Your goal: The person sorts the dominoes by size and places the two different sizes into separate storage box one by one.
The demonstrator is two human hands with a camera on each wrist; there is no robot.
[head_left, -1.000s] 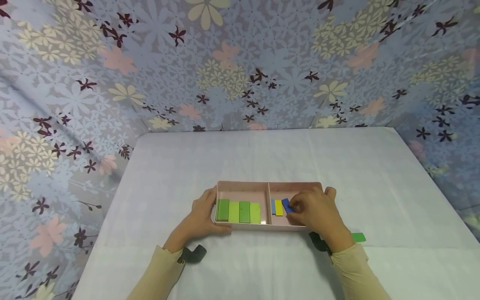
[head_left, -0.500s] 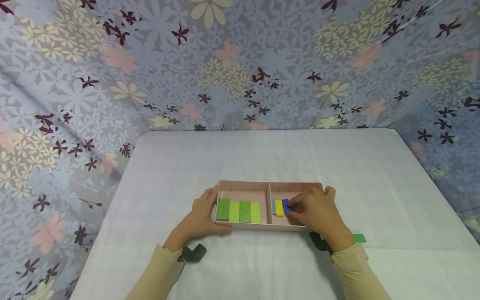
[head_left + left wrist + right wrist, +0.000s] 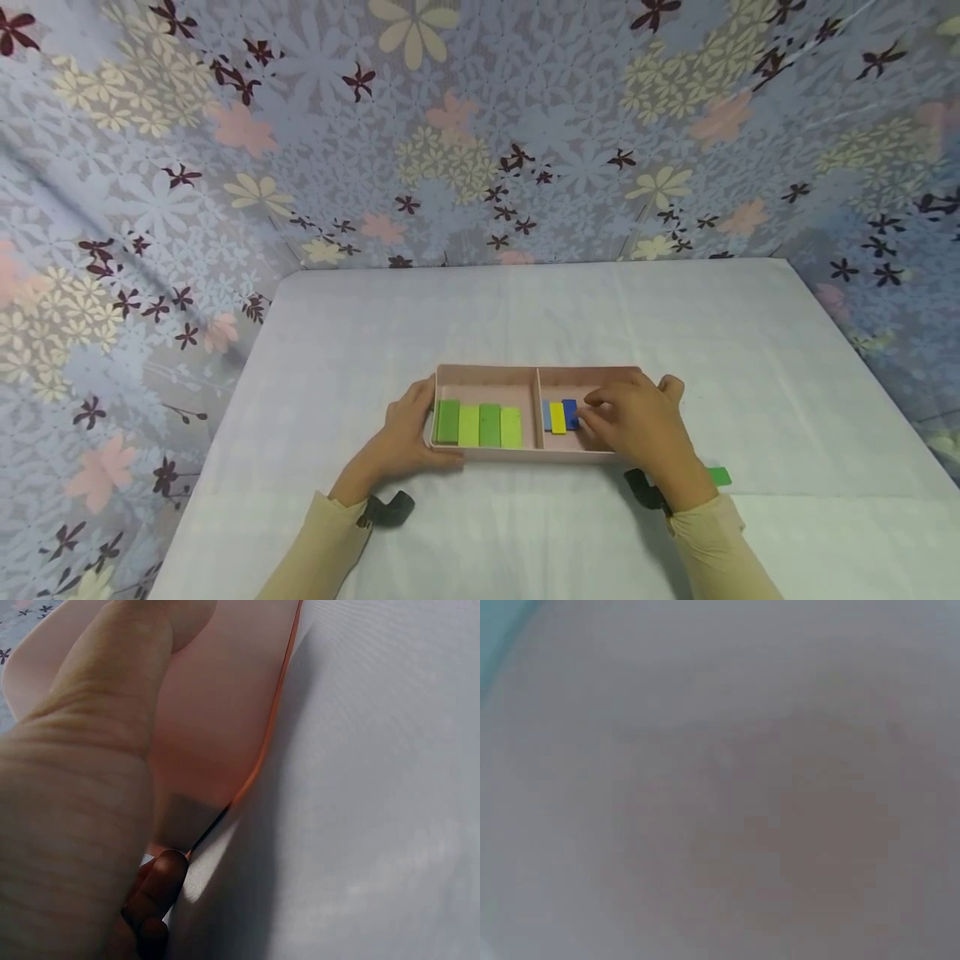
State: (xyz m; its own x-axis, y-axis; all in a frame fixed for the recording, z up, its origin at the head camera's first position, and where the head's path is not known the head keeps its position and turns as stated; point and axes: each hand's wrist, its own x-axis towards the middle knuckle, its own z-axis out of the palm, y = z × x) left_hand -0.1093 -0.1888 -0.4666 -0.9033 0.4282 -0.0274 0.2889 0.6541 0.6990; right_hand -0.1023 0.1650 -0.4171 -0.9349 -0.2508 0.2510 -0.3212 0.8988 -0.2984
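Note:
In the head view a shallow pink box with one divider lies on the white cloth. My left hand grips its left end, thumb along the front wall; the left wrist view shows the thumb on the pink wall and fingertips at its lower edge. Over the right compartment, my right hand touches the right side of a dark blue block with spread fingertips. That block stands beside a yellow block and a light blue block. The right wrist view is a blur.
Several green blocks, in two shades, line the left compartment. A bright green piece lies on the white cloth, partly behind the right wrist. Floral fabric hangs behind the table and at both sides.
The dark blue block has turned from tilted to straight and moved left against the yellow block. My right fingertips have spread apart at its right side. The left hand keeps its place.

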